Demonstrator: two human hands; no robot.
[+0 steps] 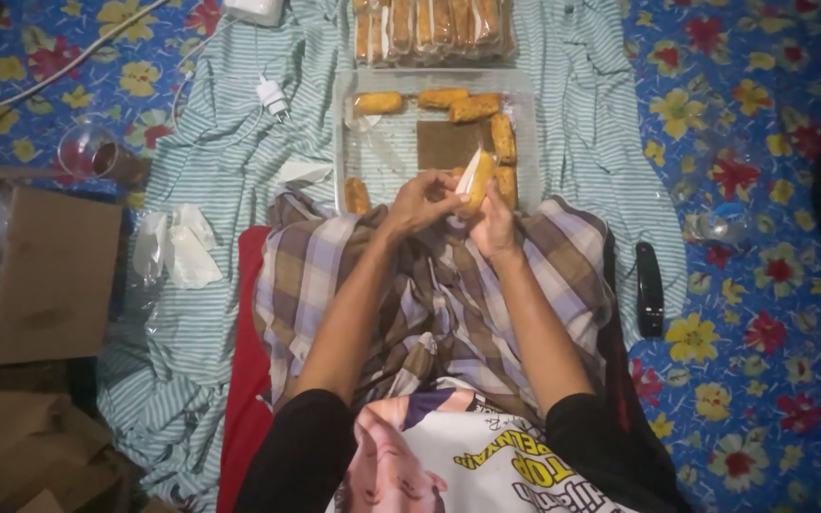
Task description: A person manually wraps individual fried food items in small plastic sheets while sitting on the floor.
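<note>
Two hands: your left hand (422,201) and right hand (494,226) both pinch one wrapped pastry (478,178).
Axis: tilted near upright, above the tray (387,152) edge.
Nearer: both touching.

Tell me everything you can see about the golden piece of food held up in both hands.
The golden food piece is an oblong, browned stick that looks fried or baked, like the others lying in the clear tray behind it. It stands nearly upright, tilted slightly, above the checked cloth on the lap. A thin whitish wrapper covers its left side. The left hand pinches that wrapper side and the right hand supports it from below.
</note>
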